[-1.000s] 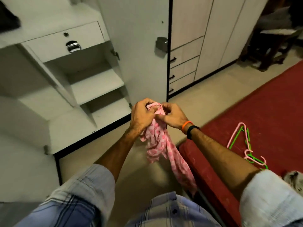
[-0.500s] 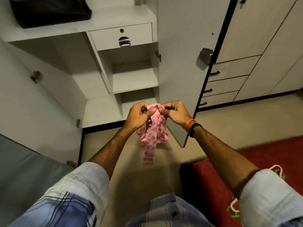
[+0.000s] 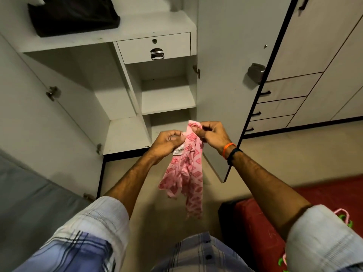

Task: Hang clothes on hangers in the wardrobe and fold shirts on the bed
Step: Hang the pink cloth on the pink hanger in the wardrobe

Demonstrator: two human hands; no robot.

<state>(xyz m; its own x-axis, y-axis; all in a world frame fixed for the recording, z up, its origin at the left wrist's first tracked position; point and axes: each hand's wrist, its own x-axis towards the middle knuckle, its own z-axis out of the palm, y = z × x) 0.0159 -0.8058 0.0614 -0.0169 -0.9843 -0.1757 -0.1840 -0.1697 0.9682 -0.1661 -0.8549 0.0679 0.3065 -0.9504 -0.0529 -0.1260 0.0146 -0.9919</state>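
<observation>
At mid-frame, the left hand (image 3: 167, 143) and right hand (image 3: 213, 134), close together, both pinch the top of a pink cloth (image 3: 186, 169) hanging before the open wardrobe (image 3: 125, 132).

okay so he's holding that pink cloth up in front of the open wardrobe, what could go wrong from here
1. Both the left hand and right hand only pinch the top edge of the pink garment; it may slip to the floor.
2. The hangers lie on the red bed behind his right arm, so reaching them means letting go with one hand.
3. The wardrobe door stands open close by; an elbow could knock it.
</observation>
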